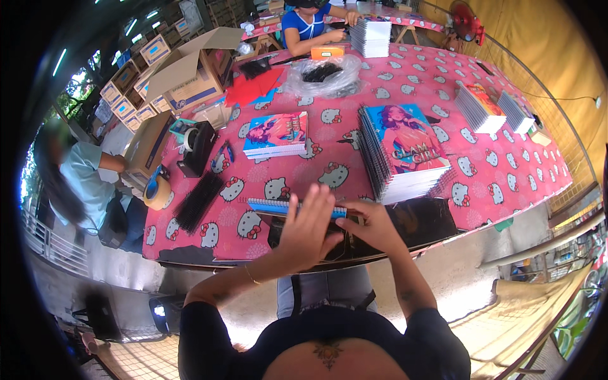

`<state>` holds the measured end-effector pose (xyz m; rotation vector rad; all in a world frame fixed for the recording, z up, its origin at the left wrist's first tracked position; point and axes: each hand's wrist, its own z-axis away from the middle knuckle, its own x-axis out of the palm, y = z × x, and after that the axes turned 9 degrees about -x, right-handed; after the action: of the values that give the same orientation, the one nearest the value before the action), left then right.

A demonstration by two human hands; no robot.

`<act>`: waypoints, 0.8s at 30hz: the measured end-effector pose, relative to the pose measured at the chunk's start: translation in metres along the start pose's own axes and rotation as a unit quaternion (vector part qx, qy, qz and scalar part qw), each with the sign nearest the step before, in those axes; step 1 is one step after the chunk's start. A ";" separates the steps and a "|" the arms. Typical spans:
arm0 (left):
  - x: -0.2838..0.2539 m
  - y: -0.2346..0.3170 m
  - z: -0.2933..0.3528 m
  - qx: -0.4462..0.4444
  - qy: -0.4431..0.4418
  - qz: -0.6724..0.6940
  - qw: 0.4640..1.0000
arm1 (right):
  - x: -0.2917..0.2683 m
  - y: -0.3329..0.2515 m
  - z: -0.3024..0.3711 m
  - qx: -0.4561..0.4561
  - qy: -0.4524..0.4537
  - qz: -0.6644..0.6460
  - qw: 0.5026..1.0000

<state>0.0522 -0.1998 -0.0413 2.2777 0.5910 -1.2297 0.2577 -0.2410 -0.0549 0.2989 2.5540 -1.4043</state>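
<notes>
A blue-covered spiral notebook (266, 206) is held on edge near the table's front edge, its coil side up. My left hand (307, 228) lies across it with the fingers stretched out and covers its middle. At the notebook's right end, my right hand (375, 227) has thumb and fingers closed on the corner by the coil. Whether a wire end is in those fingers is too small to tell. Just beyond stands a tall stack of spiral notebooks (405, 145) with illustrated covers. A lower stack of notebooks (275, 134) lies farther left.
Black coil wires (197, 201) lie at left, near a tape roll (157, 193) and tape dispenser (197, 149). A plastic bag (323, 76) holds more coils. Cartons (190, 79) stand far left. More notebook stacks (479, 109) are at right. One co-worker (310, 28) sits opposite, another (88, 177) at left.
</notes>
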 end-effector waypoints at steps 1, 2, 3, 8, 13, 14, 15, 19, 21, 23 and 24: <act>-0.007 0.001 -0.008 -0.026 0.013 0.025 0.999 | -0.002 0.001 0.004 -0.008 0.023 -0.038 0.999; -0.014 -0.001 -0.020 -0.013 0.053 0.059 0.997 | -0.012 -0.005 0.003 0.045 0.000 -0.099 0.994; -0.013 -0.006 -0.023 -0.006 0.026 0.073 0.997 | -0.019 -0.007 0.000 0.053 -0.027 -0.072 0.996; -0.011 -0.015 -0.028 0.027 0.017 0.087 0.996 | -0.036 -0.002 -0.024 -0.008 -0.117 -0.019 0.993; -0.011 -0.013 -0.026 0.013 -0.013 0.071 0.997 | -0.028 -0.005 -0.034 -0.062 -0.117 0.068 0.989; -0.010 -0.009 -0.023 0.019 -0.003 0.059 0.998 | -0.019 -0.006 -0.031 -0.072 -0.083 0.121 0.987; -0.011 -0.005 -0.021 0.026 0.008 0.048 0.999 | -0.009 -0.008 -0.027 -0.081 -0.047 0.174 0.980; -0.055 -0.027 -0.036 0.002 -0.134 -0.002 0.991 | -0.004 -0.020 -0.013 -0.035 0.048 0.137 0.989; -0.082 -0.027 -0.051 -0.007 -0.026 0.035 0.999 | -0.027 -0.049 -0.009 -0.083 0.155 0.164 0.971; -0.098 -0.019 -0.078 0.016 0.155 0.093 0.983 | -0.070 -0.052 0.005 -0.102 0.266 0.272 0.919; -0.101 -0.017 -0.095 0.036 0.227 0.102 0.968 | -0.089 -0.051 0.009 -0.085 0.314 0.291 0.900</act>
<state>0.0533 -0.1442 0.0868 2.6239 0.4553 -0.6421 0.3292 -0.2815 0.0060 1.5513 2.6387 -0.9382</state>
